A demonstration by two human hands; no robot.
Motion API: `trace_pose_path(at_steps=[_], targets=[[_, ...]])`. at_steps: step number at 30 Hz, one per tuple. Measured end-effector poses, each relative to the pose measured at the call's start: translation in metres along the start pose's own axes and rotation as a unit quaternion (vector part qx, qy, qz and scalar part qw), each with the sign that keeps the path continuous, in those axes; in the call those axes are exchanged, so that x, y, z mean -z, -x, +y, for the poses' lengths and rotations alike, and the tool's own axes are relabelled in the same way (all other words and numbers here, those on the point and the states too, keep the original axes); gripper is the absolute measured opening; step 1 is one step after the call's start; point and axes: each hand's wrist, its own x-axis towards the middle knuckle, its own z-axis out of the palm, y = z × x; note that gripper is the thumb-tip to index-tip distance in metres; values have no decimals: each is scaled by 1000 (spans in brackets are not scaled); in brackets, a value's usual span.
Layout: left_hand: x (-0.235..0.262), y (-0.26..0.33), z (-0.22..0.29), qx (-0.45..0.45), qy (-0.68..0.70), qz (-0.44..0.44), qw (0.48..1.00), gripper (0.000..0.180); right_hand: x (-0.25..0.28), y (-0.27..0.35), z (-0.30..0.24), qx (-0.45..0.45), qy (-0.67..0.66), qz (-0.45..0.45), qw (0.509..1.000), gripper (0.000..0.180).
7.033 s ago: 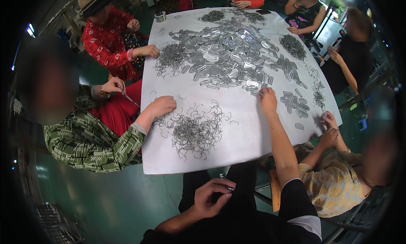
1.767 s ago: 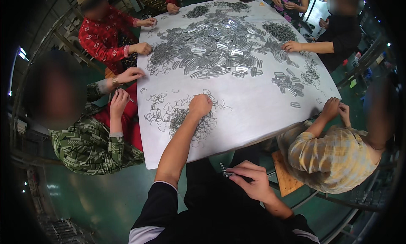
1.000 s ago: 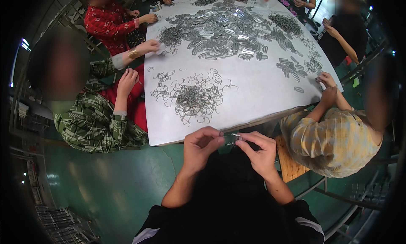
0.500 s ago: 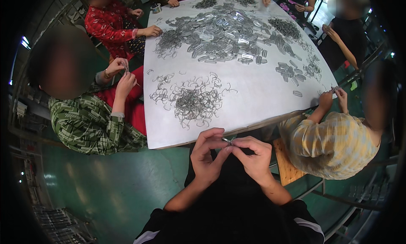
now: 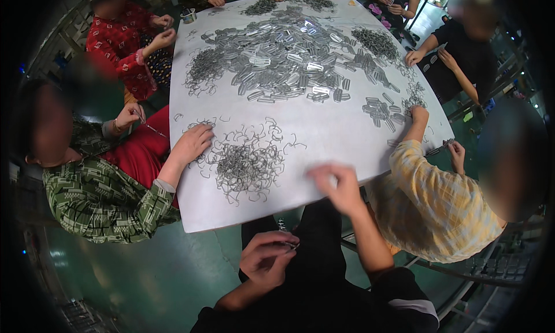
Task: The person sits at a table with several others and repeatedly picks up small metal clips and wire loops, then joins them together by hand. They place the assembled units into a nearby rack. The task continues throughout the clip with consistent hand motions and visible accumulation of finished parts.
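My left hand (image 5: 267, 259) is held low over my lap, fingers closed on a small metal piece (image 5: 291, 246). My right hand (image 5: 338, 185) is stretched out over the near edge of the white table (image 5: 335, 136), blurred by motion; whether it holds anything cannot be told. A tangled pile of bent wire hooks (image 5: 245, 162) lies just left of that hand. A large heap of flat metal buckles (image 5: 283, 56) fills the far half of the table.
Several other people sit around the table. A person in a green patterned top has a hand (image 5: 193, 143) on the hook pile's left edge. A person in a yellow checked shirt (image 5: 433, 200) sits at my right. The floor (image 5: 144, 275) is green.
My hands were together at the table edge half a second ago. Now they have parted: the right has swung out over the table, the left has dropped toward my lap with the piece.
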Motion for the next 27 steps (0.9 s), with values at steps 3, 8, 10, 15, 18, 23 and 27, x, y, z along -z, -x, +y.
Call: trace_pose_path(at_steps=[3, 8, 10, 15, 18, 23, 27], targets=[[0, -2, 0, 10, -1, 2, 1000, 13, 24, -110, 66, -116, 148, 175, 966, 37], [4, -5, -9, 33, -19, -5, 999, 12, 35, -206, 136, -23, 417, 252, 873, 35], [7, -4, -12, 39, -22, 0, 999, 11, 45, -217, 147, -21, 474, 152, 867, 33], [4, -2, -9, 66, 4, 26, 998, 13, 64, -196, 154, -21, 470, 86, 878, 29], [3, 1, -11, 65, 10, 12, 998, 13, 72, -173, 150, -38, 420, 106, 901, 25], [1, 7, -13, 72, 33, 25, 997, 12, 47, -112, 94, -4, 382, 170, 908, 13], [1, 10, -16, 69, 39, 29, 996, 12, 8, -33, 49, -104, -76, 96, 987, 24]])
